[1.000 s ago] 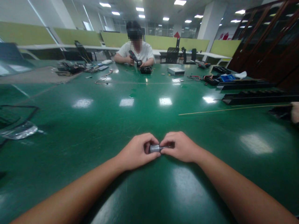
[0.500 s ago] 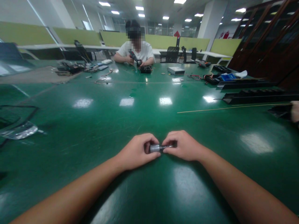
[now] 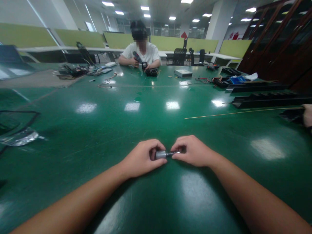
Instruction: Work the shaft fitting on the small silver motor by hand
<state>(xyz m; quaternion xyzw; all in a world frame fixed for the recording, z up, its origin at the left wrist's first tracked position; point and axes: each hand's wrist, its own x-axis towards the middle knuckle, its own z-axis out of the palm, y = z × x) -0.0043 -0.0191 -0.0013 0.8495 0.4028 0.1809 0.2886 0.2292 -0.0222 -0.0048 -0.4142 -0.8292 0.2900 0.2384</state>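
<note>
Near the middle of the green table (image 3: 136, 126), a small grey cylinder (image 3: 161, 154) lies level between my hands. A black neck and a thin, shiny shaft extend from its right end; its exact kind is unclear. Closed around the grey body, thumb in front and fingers behind, is my left hand (image 3: 142, 158). My right hand (image 3: 191, 151) pinches the thin shaft between thumb and fingertips, the shaft's end showing inside the curled fingers. The fingers partly cover both ends of the piece.
Across the table a person (image 3: 140, 53) holds a dark tool over a black part. At right lie a thin yellow rod (image 3: 219, 114), black trays (image 3: 263, 100) and another person's hand (image 3: 307, 115). Left are a clear plastic piece (image 3: 20, 136) and piled electronics (image 3: 73, 70).
My right hand has shifted slightly right along the shaft, so more of the black neck shows between the hands. My left hand keeps its hold almost unmoved.
</note>
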